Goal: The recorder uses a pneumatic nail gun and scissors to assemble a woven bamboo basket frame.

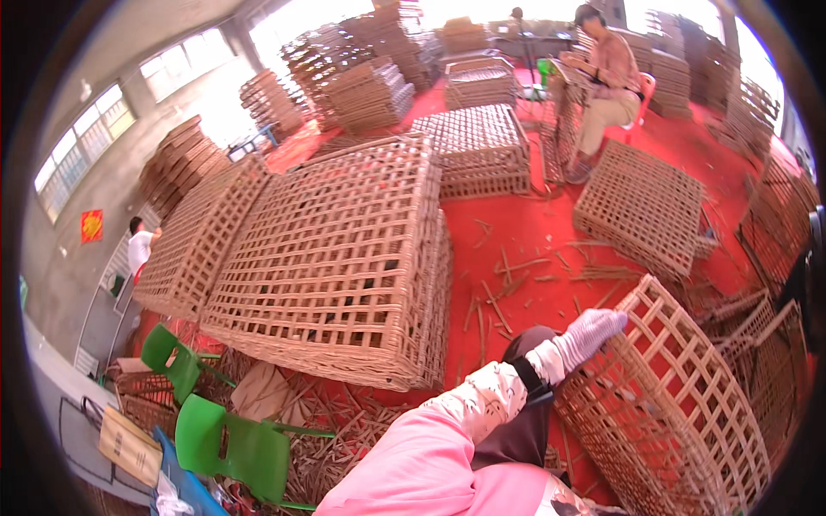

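My left hand (589, 335), in a pale striped glove, reaches out to the right and closes on the edge of a brown woven wicker basket (680, 387). The basket is a shallow box of open lattice, tilted up beside my legs, with its side wall facing me. A dark band circles my left wrist over a patterned sleeve. Of my right arm, only a bit of patterned sleeve (564, 499) shows at the lower edge. The right hand itself is out of the picture.
Large wicker lattice panels (318, 249) lie stacked to the left; another woven piece (641, 202) rests ahead. Cane scraps litter the red floor (516, 301). Green chairs (232, 447) stand at lower left. One person (607, 69) sits working at the back; another (140, 245) is far left.
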Available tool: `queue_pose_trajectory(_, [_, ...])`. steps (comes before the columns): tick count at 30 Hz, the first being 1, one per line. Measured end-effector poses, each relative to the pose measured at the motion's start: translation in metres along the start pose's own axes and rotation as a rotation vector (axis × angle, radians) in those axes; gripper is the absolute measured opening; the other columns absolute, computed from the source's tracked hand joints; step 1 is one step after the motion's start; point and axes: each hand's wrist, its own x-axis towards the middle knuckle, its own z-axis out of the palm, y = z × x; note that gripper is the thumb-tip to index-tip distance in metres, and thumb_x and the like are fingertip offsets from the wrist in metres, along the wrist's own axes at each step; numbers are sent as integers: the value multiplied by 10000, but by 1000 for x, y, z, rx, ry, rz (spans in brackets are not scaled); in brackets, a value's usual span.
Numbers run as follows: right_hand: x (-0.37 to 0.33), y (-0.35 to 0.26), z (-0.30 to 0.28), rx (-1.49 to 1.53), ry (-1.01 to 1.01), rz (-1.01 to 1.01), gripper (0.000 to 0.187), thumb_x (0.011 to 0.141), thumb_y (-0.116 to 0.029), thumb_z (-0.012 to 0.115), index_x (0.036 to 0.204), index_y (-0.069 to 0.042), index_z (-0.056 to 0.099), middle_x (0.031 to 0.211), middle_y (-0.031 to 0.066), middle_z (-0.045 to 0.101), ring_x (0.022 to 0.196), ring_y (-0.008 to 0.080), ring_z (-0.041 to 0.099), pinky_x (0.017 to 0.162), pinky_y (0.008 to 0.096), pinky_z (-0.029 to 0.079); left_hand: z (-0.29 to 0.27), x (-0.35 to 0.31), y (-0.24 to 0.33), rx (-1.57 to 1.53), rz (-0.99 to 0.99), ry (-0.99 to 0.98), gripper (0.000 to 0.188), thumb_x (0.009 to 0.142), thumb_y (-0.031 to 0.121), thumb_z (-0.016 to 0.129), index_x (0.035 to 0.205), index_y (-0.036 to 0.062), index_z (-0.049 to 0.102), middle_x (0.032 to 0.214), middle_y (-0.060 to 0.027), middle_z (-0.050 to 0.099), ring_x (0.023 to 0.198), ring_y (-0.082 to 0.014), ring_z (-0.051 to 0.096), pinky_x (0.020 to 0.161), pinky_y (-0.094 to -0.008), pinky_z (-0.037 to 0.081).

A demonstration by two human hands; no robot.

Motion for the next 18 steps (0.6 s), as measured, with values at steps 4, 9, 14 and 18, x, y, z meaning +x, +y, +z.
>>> queue_pose_trajectory(4, [31, -20, 39, 8, -71, -28, 457, 907, -389, 435, 1178, -24, 486, 1182, 156, 553, 1003, 280, 570, 804, 402, 466, -9, -26, 14, -9, 101, -30, 451, 878, 365, 546, 1140, -2, 546, 879, -12, 577, 839, -83, 514, 728, -240, 418])
queue_pose_trajectory(9, [61, -23, 57, 4, -101, -19, 453, 909, -368, 437, 1205, -27, 465, 1204, 148, 535, 1033, 272, 552, 833, 397, 455, -3, -64, 39, 26, 73, 33, 518, 839, 358, 559, 1164, -38, 483, 958, -32, 538, 882, -109, 490, 790, -269, 416])
queue_pose_trajectory(14, [83, -15, 59, 22, -94, 6, 452, 911, -348, 438, 1232, -30, 445, 1226, 141, 518, 1062, 264, 533, 861, 391, 444, 10, -32, 65, 275, -124, 103, 451, 784, 406, 599, 979, 1, 568, 801, -38, 565, 762, -119, 512, 699, -282, 421])
queue_pose_trajectory(18, [94, -7, 49, 48, -65, 42, 454, 913, -331, 440, 1254, -32, 428, 1244, 136, 504, 1086, 257, 518, 884, 387, 435, 26, 14, 63, 435, -167, 226, 486, 726, 481, 631, 844, 11, 605, 714, -72, 582, 680, -176, 546, 639, -333, 438])
